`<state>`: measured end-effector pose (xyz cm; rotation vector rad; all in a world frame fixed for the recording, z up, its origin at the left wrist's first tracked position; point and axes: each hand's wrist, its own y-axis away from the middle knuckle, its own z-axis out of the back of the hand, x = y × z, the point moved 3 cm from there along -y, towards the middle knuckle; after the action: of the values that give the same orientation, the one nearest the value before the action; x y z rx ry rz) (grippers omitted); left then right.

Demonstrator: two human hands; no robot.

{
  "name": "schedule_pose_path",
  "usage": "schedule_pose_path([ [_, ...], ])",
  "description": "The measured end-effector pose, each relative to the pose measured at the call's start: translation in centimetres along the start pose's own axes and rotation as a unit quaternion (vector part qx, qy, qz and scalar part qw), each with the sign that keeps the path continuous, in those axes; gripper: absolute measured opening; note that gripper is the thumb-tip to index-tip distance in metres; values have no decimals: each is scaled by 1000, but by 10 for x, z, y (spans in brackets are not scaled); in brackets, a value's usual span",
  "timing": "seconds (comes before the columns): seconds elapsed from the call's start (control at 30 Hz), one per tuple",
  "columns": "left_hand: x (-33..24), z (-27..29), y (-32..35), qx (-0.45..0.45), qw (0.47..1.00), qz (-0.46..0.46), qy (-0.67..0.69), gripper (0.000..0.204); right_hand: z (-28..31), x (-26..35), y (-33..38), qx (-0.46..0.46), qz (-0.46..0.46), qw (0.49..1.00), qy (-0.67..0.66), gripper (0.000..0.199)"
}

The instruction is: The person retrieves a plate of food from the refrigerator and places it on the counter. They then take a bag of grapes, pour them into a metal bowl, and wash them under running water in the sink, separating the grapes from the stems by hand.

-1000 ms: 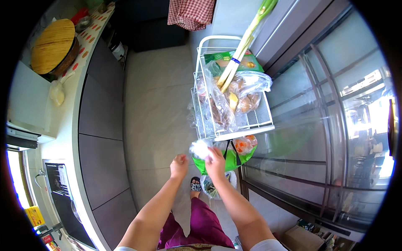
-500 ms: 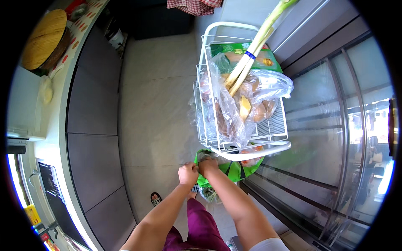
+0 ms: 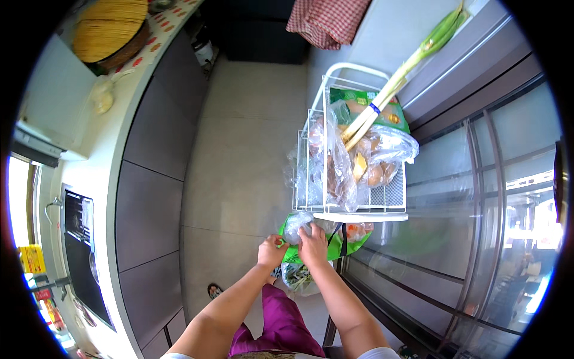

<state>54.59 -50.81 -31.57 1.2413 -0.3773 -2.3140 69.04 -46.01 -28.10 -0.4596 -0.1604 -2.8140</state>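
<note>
We have our left hand [image 3: 271, 253] closed, thumb against fingers, on the left rim of the green bag [image 3: 292, 255], which sits just below the near edge of the white rack [image 3: 371, 217]. Our right hand [image 3: 313, 247] has its fingers on a clear bag [image 3: 295, 225] in the mouth of the green bag; we cannot tell how tightly they grip it. Black straps [image 3: 344, 240] cross the green bag to the right, beside a bag with orange contents [image 3: 357, 230]. Below, between our forearms, we see a clear bag of greens [image 3: 298, 277]. On the rack, a leek [image 3: 391, 87] slants across other plastic bags and a green packet [image 3: 342, 96]. To our left, past the floor [image 3: 239, 149], runs the counter [image 3: 107, 146], with a round wooden lid [image 3: 110, 27] at its far end.
</note>
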Motion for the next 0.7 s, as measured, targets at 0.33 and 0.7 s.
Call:
schedule_pose_path([
  [0.33,32,11,56,-6,997,-8,80,29,-66,-9,-57,318,-101,941,55,31],
  [0.7,-6,-4,-56,-26,999,-15,17,31,-28,-4,-41,84,151,976,-133,24],
])
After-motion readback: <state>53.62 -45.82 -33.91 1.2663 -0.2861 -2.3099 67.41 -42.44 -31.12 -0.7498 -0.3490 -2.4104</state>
